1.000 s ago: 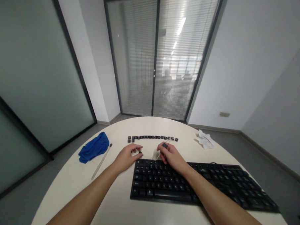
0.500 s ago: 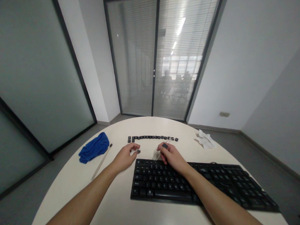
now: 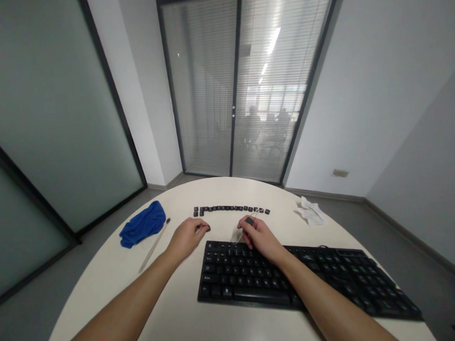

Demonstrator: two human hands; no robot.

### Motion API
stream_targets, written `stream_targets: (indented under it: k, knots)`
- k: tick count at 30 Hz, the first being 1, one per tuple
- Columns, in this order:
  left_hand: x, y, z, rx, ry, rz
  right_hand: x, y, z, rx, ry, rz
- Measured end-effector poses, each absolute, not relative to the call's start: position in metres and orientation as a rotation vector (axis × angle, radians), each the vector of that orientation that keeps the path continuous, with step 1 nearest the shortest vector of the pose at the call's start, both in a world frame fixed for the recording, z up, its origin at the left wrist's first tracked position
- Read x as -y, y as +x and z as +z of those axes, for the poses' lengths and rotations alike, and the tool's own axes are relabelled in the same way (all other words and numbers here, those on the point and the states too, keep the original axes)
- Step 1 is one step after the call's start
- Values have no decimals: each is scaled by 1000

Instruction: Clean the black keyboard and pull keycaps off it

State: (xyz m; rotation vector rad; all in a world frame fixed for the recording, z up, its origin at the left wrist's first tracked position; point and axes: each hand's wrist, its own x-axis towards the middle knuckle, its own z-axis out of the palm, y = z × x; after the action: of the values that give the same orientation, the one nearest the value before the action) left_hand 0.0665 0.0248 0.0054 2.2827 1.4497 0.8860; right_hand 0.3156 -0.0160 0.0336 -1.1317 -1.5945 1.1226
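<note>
My left hand (image 3: 187,237) is closed in a pinch at a small black keycap (image 3: 208,228), just above the table left of the keyboard's top corner. My right hand (image 3: 258,234) is closed round a keycap puller with a dark handle (image 3: 249,220) and thin wire ends, over the upper edge of a black keyboard (image 3: 251,295). One wire end reaches down towards the keyboard's top row. Beyond both hands, a row of loose black keycaps (image 3: 229,208) lies across the table, with several more keycaps at its left end.
A crumpled blue cloth (image 3: 144,224) lies at the left, beside a toothbrush (image 3: 153,249) with dark bristles. White tissue (image 3: 310,211) sits at the right. The round table (image 3: 173,313) has a curved far edge, with glass doors behind it.
My left thumb and fingers have come together at the keycap, which was beside them before. My right hand has stayed almost still.
</note>
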Motion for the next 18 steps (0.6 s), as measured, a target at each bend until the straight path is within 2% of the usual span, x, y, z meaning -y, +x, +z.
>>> stream_targets:
  k: [9, 18]
  knots:
    - [-23, 62, 5, -1239, 2477, 882, 17, 314, 36, 1605, -1118, 1128]
    - [-20, 64, 12, -1389, 2443, 847, 18, 313, 39, 1616, -1131, 1120]
